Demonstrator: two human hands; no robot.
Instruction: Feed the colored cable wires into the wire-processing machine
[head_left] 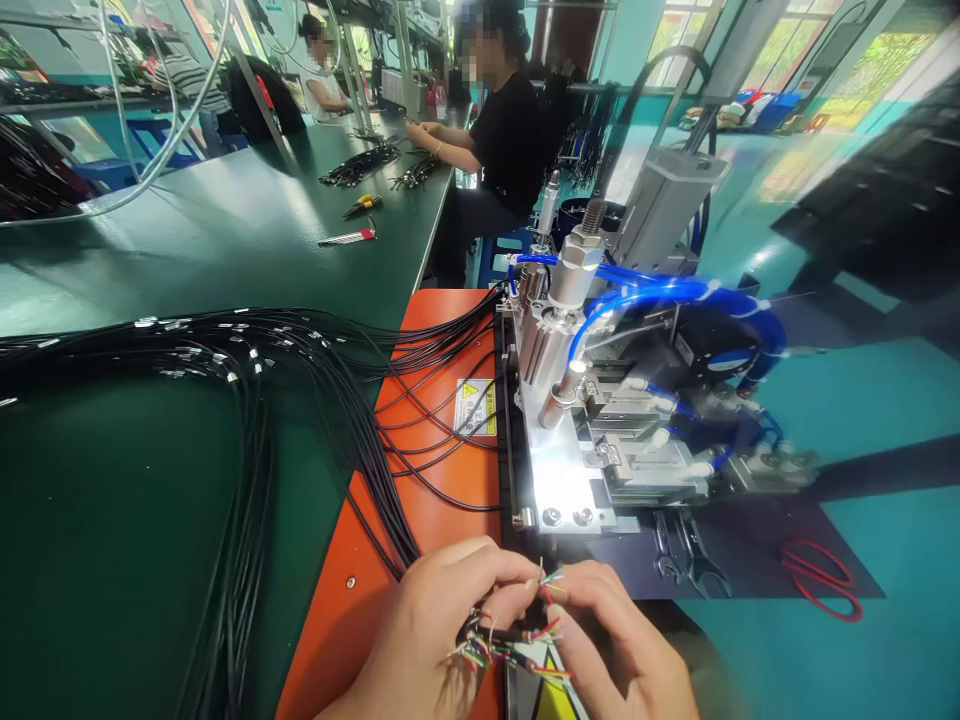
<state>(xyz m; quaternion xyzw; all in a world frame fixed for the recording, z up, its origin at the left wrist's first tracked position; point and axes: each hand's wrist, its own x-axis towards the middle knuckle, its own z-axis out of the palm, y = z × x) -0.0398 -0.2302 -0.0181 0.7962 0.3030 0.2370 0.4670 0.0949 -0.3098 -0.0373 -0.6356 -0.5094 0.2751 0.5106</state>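
Note:
Close in front of me, my left hand is closed around several black cables whose stripped ends show thin coloured wires. Between its thumb and forefinger one cable end is pinched, its red, green, yellow and white wires fanned out. My right hand meets it from the right, thumb and forefinger closed at those same wires. Both hands are over the near edge of an orange machine base. A bundle of black cables runs down toward my left hand.
A metal machine with blue air hoses stands right of the orange base. Wrenches and red-handled scissors lie beyond it. More cables cross the green table. A person in black sits at its far side.

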